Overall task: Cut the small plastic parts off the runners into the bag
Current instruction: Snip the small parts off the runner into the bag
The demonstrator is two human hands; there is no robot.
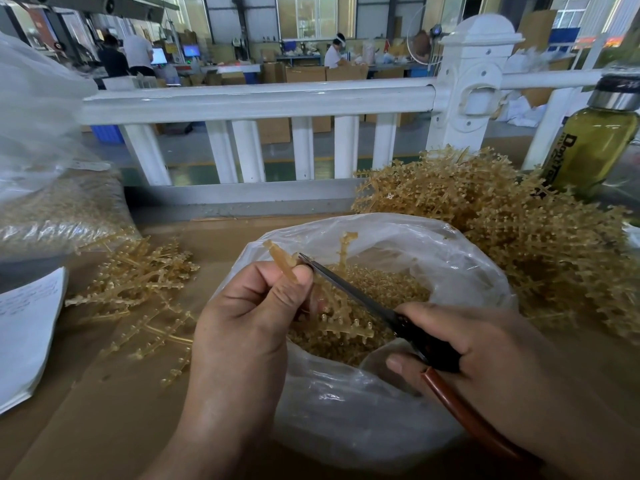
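My left hand [242,317] pinches a tan plastic runner [341,323] by its thick stem, holding it over the open clear plastic bag [450,258]. Small parts still line the runner's lower branches. My right hand [485,355] grips scissors [349,289] with dark blades and red-brown handles. The blade tips lie against the runner stem beside my left thumb. Several loose tan parts [388,289] fill the bottom of the bag.
A large heap of uncut runners [519,223] lies at the right, with a glass bottle [588,143] behind it. Trimmed runners [138,289] lie at the left beside paper sheets [24,327] and a filled bag [52,202]. A white railing [256,102] borders the cardboard-covered table.
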